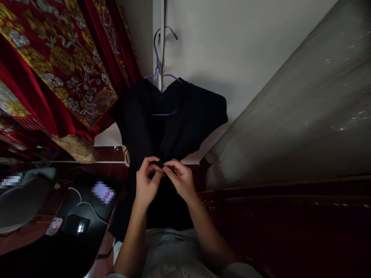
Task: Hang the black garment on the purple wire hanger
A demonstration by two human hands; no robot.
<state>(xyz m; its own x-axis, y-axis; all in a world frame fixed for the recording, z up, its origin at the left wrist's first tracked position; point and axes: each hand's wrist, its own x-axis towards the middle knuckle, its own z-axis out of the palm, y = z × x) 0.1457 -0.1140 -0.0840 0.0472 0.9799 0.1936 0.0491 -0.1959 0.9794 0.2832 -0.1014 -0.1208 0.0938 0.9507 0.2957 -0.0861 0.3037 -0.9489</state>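
A dark, short-sleeved garment [185,116] with a V-shaped neck hangs in front of me against the wall. Its purple wire hanger [157,69] shows at the neckline, and the hook reaches up past a pale vertical strip. My left hand [147,181] is closed in a pinch on the garment's front, below the neckline. Close beside it, my right hand [181,179] pinches the same spot, thumb and forefinger together. The two sets of fingertips nearly meet there. Any small fastener between them is too dark to make out.
Red curtains [81,65] with gold and silver patterns hang at the left. A black table [84,208] below them carries a lit phone [103,192], a white cable [92,208] and a dark glossy object [75,225]. A large translucent cover [290,116] slopes down on the right.
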